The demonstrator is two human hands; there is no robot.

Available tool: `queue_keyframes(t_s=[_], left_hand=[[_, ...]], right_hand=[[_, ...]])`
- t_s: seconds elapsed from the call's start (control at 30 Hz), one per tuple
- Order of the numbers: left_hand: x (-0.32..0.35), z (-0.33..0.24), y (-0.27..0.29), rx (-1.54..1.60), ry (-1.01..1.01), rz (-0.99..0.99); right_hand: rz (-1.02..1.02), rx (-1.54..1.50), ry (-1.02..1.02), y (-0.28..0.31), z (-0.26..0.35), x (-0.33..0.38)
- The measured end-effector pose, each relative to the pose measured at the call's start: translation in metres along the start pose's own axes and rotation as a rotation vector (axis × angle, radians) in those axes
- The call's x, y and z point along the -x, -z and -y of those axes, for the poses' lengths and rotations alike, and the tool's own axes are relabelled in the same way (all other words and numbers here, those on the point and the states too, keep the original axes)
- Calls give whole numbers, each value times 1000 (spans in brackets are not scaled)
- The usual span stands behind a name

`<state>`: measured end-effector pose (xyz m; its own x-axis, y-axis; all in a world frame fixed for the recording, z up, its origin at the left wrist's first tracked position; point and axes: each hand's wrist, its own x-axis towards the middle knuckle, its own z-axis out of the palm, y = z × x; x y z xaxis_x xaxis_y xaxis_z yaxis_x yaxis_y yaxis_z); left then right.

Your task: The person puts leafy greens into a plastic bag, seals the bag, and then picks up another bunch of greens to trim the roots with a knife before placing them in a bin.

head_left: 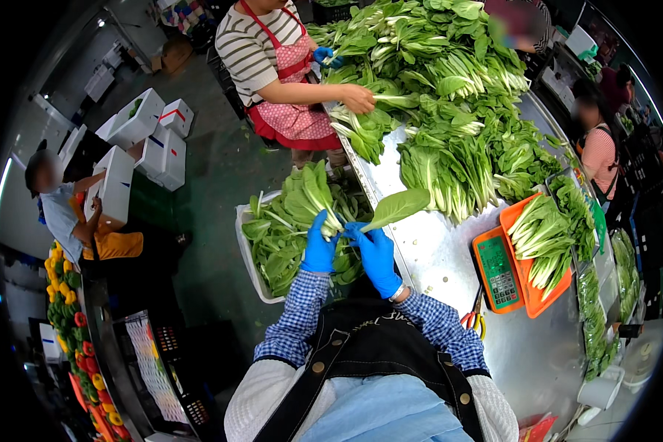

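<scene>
My left hand point(319, 247), in a blue glove, is closed around the white base of a head of leafy greens point(306, 194) like bok choy. Its leaves point up and away from me. Close beside it, my right hand point(376, 258), also blue-gloved, pinches the stalk of a single leaf point(396, 208) that sticks out to the right. Whether that leaf is still joined to the head, I cannot tell. Under my hands stands a white bin point(248, 264) full of loose green leaves.
To the right is a metal table point(427, 258) with a large heap of greens point(449, 158). On it sit an orange scale point(499, 274) with a loaded orange tray point(552, 291) and scissors point(477, 322). A co-worker in a red apron point(296, 110) handles greens at the table's far left side.
</scene>
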<state>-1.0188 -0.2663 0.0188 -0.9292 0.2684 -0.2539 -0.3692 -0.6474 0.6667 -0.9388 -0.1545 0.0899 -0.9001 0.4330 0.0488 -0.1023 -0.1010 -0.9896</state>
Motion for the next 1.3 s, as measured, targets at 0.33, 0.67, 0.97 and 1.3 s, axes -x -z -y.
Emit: queue_keyframes(t_s=[0.33,0.67,0.97,1.3], left_hand=[[9,2,-5,132,105,-1],[25,-4,-52,-151,-44,-1],[13,13,-8,51,162,134],[8,15,2,-1003,-506,153]], right_hand=[[231,544,58,17,0,-36],[42,1015,398,7,3,-20],[-22,355,115,8,5,-21],[-16,-168,-301,13,5,-18]])
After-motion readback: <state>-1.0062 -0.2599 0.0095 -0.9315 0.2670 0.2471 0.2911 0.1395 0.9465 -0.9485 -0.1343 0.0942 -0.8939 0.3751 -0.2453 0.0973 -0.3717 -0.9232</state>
